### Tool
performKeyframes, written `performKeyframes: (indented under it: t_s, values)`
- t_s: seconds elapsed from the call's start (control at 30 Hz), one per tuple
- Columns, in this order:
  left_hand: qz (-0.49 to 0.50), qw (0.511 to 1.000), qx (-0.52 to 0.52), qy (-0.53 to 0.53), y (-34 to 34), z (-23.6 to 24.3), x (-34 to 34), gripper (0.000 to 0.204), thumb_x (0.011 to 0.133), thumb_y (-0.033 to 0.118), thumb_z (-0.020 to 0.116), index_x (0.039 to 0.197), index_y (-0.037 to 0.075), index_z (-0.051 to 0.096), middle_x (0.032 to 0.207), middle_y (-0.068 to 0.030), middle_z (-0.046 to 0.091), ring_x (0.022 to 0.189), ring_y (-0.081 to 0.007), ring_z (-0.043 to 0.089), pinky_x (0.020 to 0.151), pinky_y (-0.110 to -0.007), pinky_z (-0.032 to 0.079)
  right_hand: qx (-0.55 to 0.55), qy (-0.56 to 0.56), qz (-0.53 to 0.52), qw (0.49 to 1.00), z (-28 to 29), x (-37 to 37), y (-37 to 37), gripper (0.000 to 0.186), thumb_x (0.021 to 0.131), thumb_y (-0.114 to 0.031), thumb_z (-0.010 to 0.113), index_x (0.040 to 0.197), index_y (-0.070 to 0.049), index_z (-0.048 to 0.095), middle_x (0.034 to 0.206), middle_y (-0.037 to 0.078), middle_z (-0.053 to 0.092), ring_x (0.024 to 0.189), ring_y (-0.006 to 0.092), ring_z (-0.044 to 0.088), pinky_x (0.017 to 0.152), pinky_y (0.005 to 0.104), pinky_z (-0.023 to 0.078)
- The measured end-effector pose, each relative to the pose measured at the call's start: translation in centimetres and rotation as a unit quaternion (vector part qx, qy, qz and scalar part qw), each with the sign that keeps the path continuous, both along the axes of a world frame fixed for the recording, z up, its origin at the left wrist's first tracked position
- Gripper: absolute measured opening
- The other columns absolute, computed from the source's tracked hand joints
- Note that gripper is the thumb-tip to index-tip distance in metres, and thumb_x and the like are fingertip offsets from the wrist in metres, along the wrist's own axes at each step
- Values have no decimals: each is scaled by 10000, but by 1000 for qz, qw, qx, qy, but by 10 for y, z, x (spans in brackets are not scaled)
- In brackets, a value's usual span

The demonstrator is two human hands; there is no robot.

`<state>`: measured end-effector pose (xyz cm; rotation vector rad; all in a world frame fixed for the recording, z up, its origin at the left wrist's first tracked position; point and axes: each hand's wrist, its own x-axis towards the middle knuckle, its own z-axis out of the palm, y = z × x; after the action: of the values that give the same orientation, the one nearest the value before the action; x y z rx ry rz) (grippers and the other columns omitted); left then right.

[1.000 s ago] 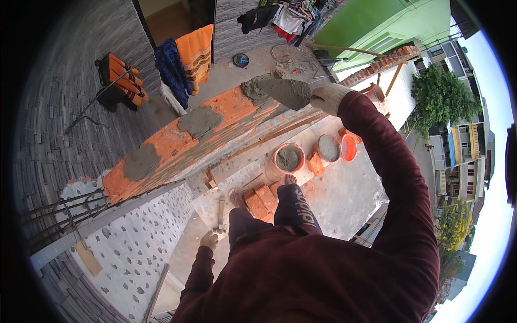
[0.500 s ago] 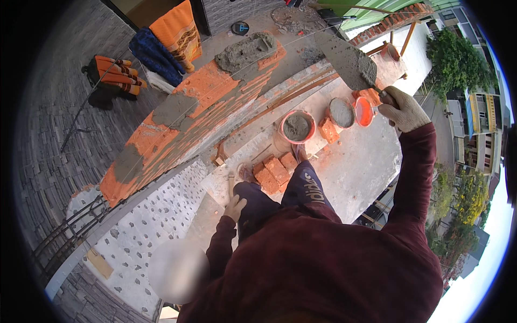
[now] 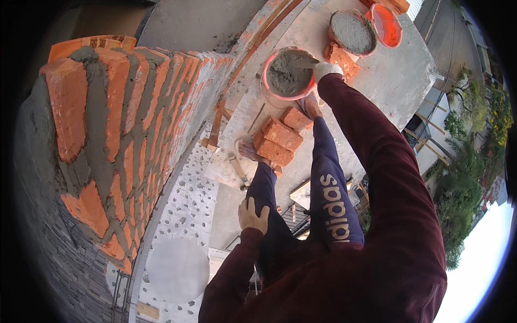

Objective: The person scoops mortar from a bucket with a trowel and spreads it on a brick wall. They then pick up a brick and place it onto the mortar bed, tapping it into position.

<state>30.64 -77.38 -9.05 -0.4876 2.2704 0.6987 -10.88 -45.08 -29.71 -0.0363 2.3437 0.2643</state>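
My gloved right hand (image 3: 327,72) grips a trowel (image 3: 302,63) whose blade rests in the grey mortar of an orange-rimmed bucket (image 3: 287,81). My gloved left hand (image 3: 252,218) lies against my left thigh, fingers apart, holding nothing. Loose orange bricks (image 3: 277,141) are piled by my feet, beside a hammer (image 3: 238,169). To my left stands a brick wall (image 3: 72,110) with thick grey mortar between its bricks.
A second mortar bucket (image 3: 351,33) and an orange bucket (image 3: 385,24) stand at the upper right, with a chunk of brick (image 3: 339,63) among the buckets. Below the slab's right edge lie a street and trees (image 3: 458,215). Steel bars (image 3: 121,296) stick out at the wall's lower end.
My right hand and trowel have come down from beside the wall top into the mortar bucket. The view has tilted toward my feet. My left hand has moved onto my thigh.
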Motion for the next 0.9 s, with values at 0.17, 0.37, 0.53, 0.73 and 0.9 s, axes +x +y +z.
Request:
performKeyframes:
  t_s: [0.17, 0.37, 0.53, 0.73, 0.9]
  values:
    - [12, 999, 8, -40, 22, -1, -1, 625, 857, 326, 748, 1345, -28, 585, 1381, -296, 518, 1310, -497, 447, 1101, -574, 376, -22, 23, 15, 999, -79, -17, 4, 298, 940, -163, 561, 1133, -110, 781, 1167, 147, 750, 1059, 315, 739, 853, 461, 597]
    - [28, 997, 20, -63, 29, -7, 7, 611, 858, 313, 745, 1343, -26, 594, 1403, -287, 510, 1333, -510, 428, 1118, -577, 359, -130, -19, -38, 991, -163, 50, 35, 263, 895, -124, 584, 1099, -58, 737, 1081, 244, 729, 1076, 413, 697, 890, 468, 569]
    - [35, 996, 8, -81, 32, -2, 6, 607, 852, 308, 749, 1341, -24, 608, 1410, -277, 510, 1336, -507, 428, 1127, -578, 351, -176, -93, -20, 980, -154, 63, -1, 240, 889, -186, 636, 1053, -69, 767, 1029, 197, 747, 1025, 374, 714, 862, 455, 568]
    - [9, 997, 3, -75, 31, -2, 1, 595, 854, 258, 760, 1330, -59, 596, 1397, -294, 518, 1334, -479, 449, 1124, -542, 368, -292, -69, -61, 952, -161, 79, 50, 222, 806, -163, 710, 1009, -73, 725, 949, 175, 735, 899, 366, 714, 760, 470, 544]
    - [9, 996, -7, -94, 32, 0, -8, 602, 860, 265, 756, 1343, -55, 594, 1400, -293, 516, 1341, -482, 446, 1131, -539, 366, -269, -236, -193, 914, -109, 58, 54, 316, 750, -107, 677, 1064, -89, 642, 829, 56, 619, 720, 212, 648, 626, 392, 543]
